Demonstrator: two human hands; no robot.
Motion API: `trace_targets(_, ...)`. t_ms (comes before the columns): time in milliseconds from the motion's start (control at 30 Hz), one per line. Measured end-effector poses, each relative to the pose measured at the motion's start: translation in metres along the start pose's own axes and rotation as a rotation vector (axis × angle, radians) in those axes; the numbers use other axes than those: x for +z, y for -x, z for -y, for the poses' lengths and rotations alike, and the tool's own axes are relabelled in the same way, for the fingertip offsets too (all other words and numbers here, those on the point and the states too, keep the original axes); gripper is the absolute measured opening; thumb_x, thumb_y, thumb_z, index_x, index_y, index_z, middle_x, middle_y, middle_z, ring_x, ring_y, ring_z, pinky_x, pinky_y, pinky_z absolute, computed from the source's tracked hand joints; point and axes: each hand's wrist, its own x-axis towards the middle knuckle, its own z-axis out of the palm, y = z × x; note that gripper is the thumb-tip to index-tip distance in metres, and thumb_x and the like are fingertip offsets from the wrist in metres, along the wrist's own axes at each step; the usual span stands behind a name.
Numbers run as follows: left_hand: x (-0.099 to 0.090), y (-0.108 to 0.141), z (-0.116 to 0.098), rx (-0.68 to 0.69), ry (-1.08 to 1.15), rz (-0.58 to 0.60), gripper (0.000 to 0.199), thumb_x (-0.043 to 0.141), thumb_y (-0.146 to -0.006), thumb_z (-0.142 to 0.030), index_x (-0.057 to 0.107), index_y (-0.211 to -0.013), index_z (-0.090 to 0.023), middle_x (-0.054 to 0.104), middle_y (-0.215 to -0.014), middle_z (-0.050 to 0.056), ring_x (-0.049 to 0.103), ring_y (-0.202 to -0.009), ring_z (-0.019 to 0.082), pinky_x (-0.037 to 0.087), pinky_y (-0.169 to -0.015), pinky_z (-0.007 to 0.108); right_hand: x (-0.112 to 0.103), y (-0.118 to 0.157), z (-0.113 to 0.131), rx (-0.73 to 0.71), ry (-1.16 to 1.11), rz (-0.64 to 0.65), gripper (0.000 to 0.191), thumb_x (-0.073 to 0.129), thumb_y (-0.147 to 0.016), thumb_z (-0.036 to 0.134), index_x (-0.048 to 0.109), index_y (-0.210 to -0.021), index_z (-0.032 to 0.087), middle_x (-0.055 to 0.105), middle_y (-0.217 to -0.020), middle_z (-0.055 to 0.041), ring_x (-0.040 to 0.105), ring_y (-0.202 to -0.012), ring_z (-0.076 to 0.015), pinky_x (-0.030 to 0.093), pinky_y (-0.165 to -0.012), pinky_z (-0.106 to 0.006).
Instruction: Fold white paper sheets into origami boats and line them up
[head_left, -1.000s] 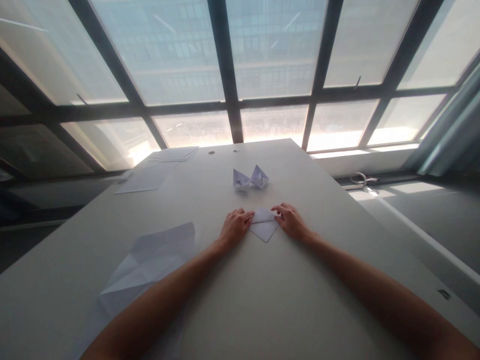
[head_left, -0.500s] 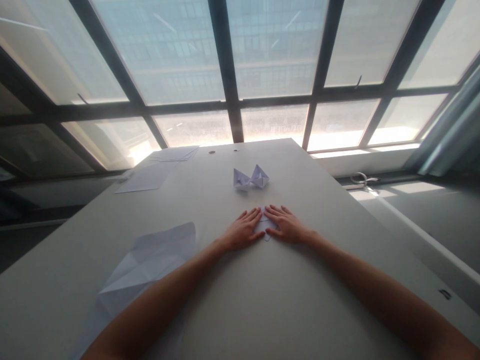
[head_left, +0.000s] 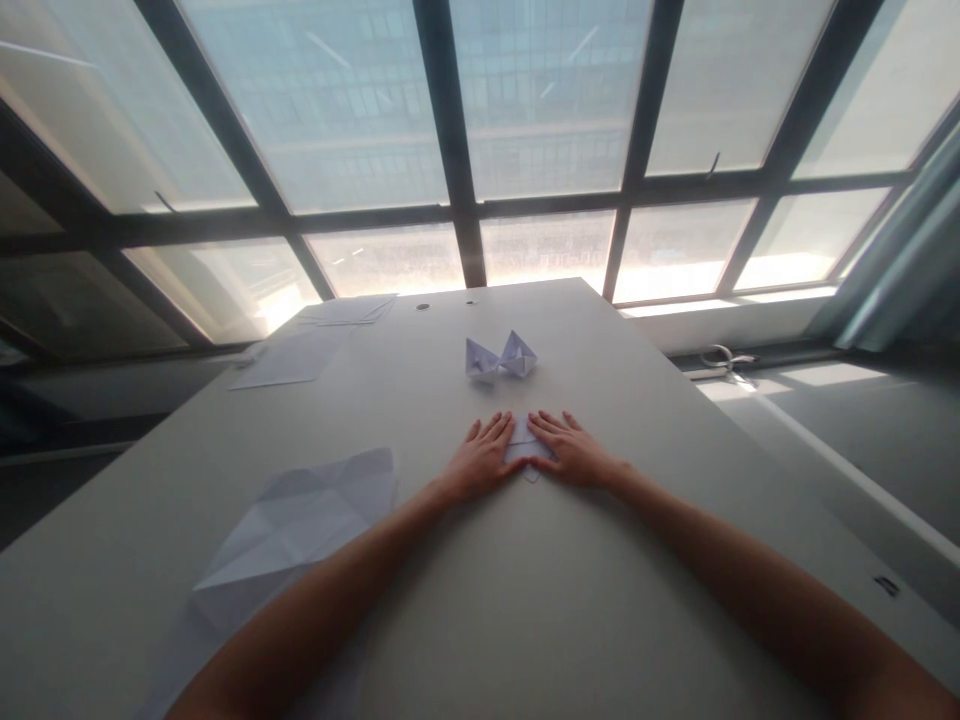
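A small folded piece of white paper [head_left: 523,437] lies flat on the white table, with a pointed corner showing on the near side. My left hand [head_left: 482,456] rests on its left part, fingers stretched out and spread. On its right part lies my right hand [head_left: 571,449], also flat with fingers extended. The two thumbs come close together near the paper's lower edge. Parts of the paper are hidden under both hands. Just beyond stand two folded paper shapes with pointed tips, one on the left [head_left: 481,362] and one on the right [head_left: 518,355].
A large creased sheet [head_left: 300,530] lies left of my left forearm, partly covered by it. Flat paper sheets [head_left: 289,360] are at the table's far left. The white table [head_left: 585,600] reaches toward tall windows. Scissors-like handles [head_left: 720,357] show beyond its right edge.
My left hand has slid slightly left, uncovering more of the folded paper between the hands. The right hand stays nearly in place.
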Motion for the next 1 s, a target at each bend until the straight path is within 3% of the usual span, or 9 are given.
trace_targets(133, -0.004, 0.001, 0.002, 0.088, 0.034, 0.017, 0.072, 0.039, -0.096, -0.06, 0.024, -0.154, -0.019, 0.026, -0.158, 0.012, 0.019, -0.147, 0.024, 0.016, -0.118, 0.044, -0.001, 0.0, 0.0, -0.001, -0.01, 0.012, 0.071, 0.049, -0.092, 0.052, 0.029, -0.152, 0.02, 0.031, -0.155, -0.0109, 0.021, -0.146, -0.0269, 0.01, -0.119, -0.05)
trace_targets(300, -0.004, -0.002, 0.004, 0.098, 0.075, 0.016, 0.074, 0.045, -0.093, -0.06, 0.029, -0.152, -0.017, 0.028, -0.157, 0.013, 0.025, -0.145, 0.024, 0.02, -0.118, 0.041, -0.003, 0.0, 0.0, 0.0, -0.042, 0.013, 0.073, 0.053, -0.091, 0.05, 0.03, -0.152, 0.019, 0.032, -0.155, -0.0117, 0.024, -0.145, -0.0266, 0.009, -0.119, -0.051)
trace_targets(567, -0.005, -0.001, 0.005, 0.094, 0.077, 0.061, 0.078, 0.043, -0.093, -0.063, 0.026, -0.153, -0.017, 0.024, -0.158, 0.012, 0.022, -0.146, 0.024, 0.018, -0.118, 0.039, -0.003, 0.0, 0.001, 0.025, -0.06, 0.006, 0.073, 0.057, -0.089, 0.048, 0.032, -0.151, 0.02, 0.034, -0.154, -0.0113, 0.027, -0.144, -0.0261, 0.01, -0.118, -0.051)
trace_targets(667, -0.004, 0.001, 0.004, 0.094, 0.06, 0.055, 0.07, 0.037, -0.096, -0.059, 0.025, -0.153, -0.019, 0.024, -0.159, 0.011, 0.02, -0.147, 0.024, 0.015, -0.119, 0.041, -0.004, 0.0, 0.002, 0.02, -0.053, 0.0, 0.07, 0.056, -0.09, 0.048, 0.034, -0.15, 0.019, 0.036, -0.153, -0.0122, 0.027, -0.144, -0.0268, 0.011, -0.118, -0.052)
trace_targets(800, -0.007, 0.004, -0.003, 0.04, 0.0, -0.035, 0.056, 0.033, -0.1, -0.052, 0.039, -0.146, -0.022, 0.038, -0.152, 0.011, 0.026, -0.144, 0.027, 0.018, -0.117, 0.046, -0.004, 0.0, 0.006, 0.017, -0.017, -0.041, 0.057, 0.048, -0.095, 0.045, 0.043, -0.145, 0.019, 0.041, -0.151, -0.0128, 0.029, -0.143, -0.027, 0.015, -0.117, -0.053)
trace_targets(900, -0.015, 0.007, -0.014, 0.024, -0.056, -0.139, 0.049, 0.043, -0.096, -0.051, 0.051, -0.135, -0.024, 0.055, -0.131, 0.011, 0.045, -0.128, 0.026, 0.018, -0.117, 0.048, -0.005, 0.001, 0.011, -0.005, 0.021, -0.061, 0.046, 0.045, -0.097, 0.04, 0.052, -0.138, 0.018, 0.044, -0.149, -0.012, 0.028, -0.143, -0.0257, 0.016, -0.117, -0.051)
trace_targets(1000, -0.023, 0.009, -0.026, -0.005, -0.08, -0.195, 0.042, 0.049, -0.093, -0.05, 0.059, -0.125, -0.025, 0.06, -0.117, 0.008, 0.052, -0.117, 0.026, 0.015, -0.117, 0.051, -0.006, 0.001, 0.015, -0.054, 0.039, -0.076, 0.038, 0.043, -0.098, 0.032, 0.059, -0.13, 0.018, 0.049, -0.145, -0.0108, 0.03, -0.143, -0.0246, 0.015, -0.118, -0.049)
